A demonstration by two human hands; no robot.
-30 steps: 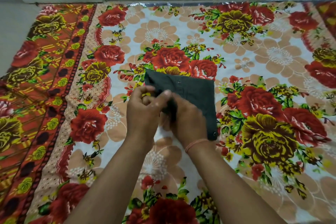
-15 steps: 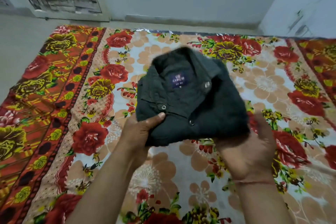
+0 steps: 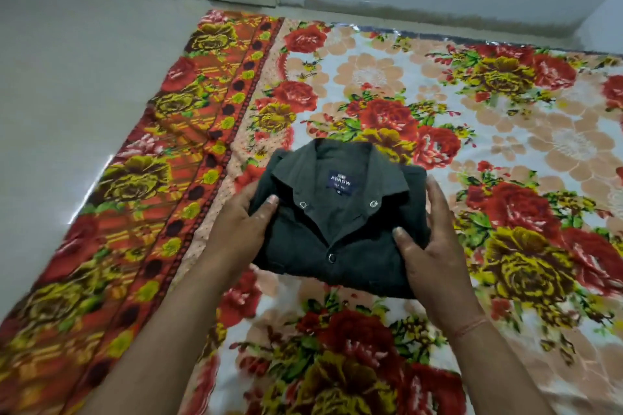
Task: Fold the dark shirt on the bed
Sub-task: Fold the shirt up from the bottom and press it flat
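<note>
While both hands' fingers [image 3: 435,192] grasp its sides, the folded dark shirt [image 3: 340,226] points collar away.

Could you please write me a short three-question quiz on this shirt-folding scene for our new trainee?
1. True or false: the shirt lies spread out flat with its sleeves extended.
2. Which side of the shirt faces up? A) the back B) the collar side with the label C) the inside lining only
3. Fill in: the left hand and right hand grip the shirt at its two ____.

Key
1. False: it is folded into a compact bundle.
2. B: the collar, label and snap buttons show on top.
3. Sides: thumbs on top, one hand at each side edge, above the floral bedsheet.
</note>
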